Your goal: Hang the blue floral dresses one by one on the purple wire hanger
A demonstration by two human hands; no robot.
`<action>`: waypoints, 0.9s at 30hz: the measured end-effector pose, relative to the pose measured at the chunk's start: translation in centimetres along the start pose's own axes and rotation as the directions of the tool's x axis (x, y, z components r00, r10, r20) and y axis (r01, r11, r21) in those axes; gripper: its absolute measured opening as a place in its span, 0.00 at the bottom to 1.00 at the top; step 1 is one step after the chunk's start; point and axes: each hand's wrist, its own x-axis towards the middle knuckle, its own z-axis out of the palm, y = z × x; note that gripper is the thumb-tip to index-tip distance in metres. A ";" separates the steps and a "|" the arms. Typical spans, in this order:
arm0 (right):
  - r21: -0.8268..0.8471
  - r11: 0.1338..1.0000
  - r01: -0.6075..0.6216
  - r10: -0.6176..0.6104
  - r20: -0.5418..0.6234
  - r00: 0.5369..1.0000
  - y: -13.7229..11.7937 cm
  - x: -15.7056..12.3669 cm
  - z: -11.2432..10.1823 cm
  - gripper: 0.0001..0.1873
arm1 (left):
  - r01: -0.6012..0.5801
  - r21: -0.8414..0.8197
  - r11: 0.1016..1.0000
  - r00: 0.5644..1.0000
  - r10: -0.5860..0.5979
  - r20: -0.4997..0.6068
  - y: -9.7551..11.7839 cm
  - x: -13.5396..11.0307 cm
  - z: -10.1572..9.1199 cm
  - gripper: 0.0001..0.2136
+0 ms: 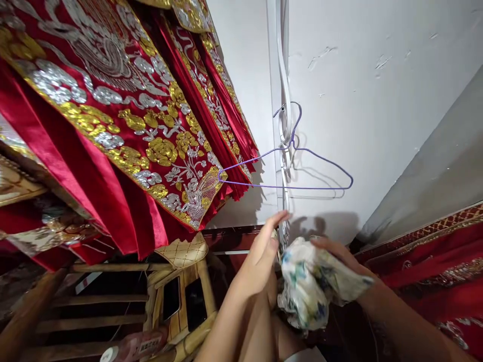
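A crumpled white cloth (304, 281) with blue, green and yellow patches is bunched at the lower centre. My right hand (335, 251) grips it from behind and above, and the cloth hides most of those fingers. Left of the cloth, my left hand (264, 249) reaches up with its fingers stretched out and apart. Its fingertips are close to a white hanging strap (285, 196); whether they touch it I cannot tell. Above both hands, a bare purple clothes hanger (287, 187) hangs by its hook on the white strap.
Red garments (166, 120) embroidered in gold and silver hang at the left. A bamboo chair (188, 296) below holds two dark phones (172, 297), with a pink bottle (141, 346) beside them. More red embroidered fabric (433, 266) is at right, before a white wall (377, 100).
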 end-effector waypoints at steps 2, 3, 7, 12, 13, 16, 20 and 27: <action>0.050 0.972 -0.229 0.202 0.312 0.928 -1.2 -0.2 -0.4 0.25 | -0.021 -0.033 0.999 0.979 0.027 0.203 -0.6 0.5 0.2 0.35; 0.017 0.937 -0.350 0.298 0.487 0.821 -1.8 -0.2 -0.9 0.23 | -0.033 -0.017 0.999 0.957 0.037 0.288 -0.9 0.4 0.4 0.36; -0.349 0.900 -0.262 0.424 0.840 0.338 -5.0 0.5 -3.1 0.14 | -0.069 0.234 0.970 0.854 -0.063 0.517 -2.0 -2.4 1.1 0.20; -0.391 0.915 0.101 0.380 0.918 0.113 -7.9 0.6 -3.1 0.09 | 0.070 0.308 0.949 0.798 -0.238 0.553 -2.0 -4.3 0.9 0.52; -0.385 0.913 0.137 0.369 0.921 0.129 -8.0 0.6 -2.8 0.10 | 0.063 0.276 0.959 0.824 -0.206 0.527 -1.8 -4.1 1.0 0.53; -0.422 0.898 0.125 0.365 0.872 0.325 -7.4 0.8 -2.3 0.12 | -0.001 0.173 0.985 0.902 -0.074 0.424 -1.6 -3.2 2.2 0.33; -0.383 0.912 0.145 0.155 0.650 0.744 -5.3 2.0 -4.0 0.08 | 0.079 0.203 0.976 0.962 -0.128 0.241 -2.8 -2.8 3.2 0.06; -0.331 0.928 0.170 -0.204 -0.071 0.976 -1.9 7.4 -7.0 0.40 | 0.188 0.640 0.745 0.939 -0.328 0.106 -3.0 -2.9 -3.5 0.10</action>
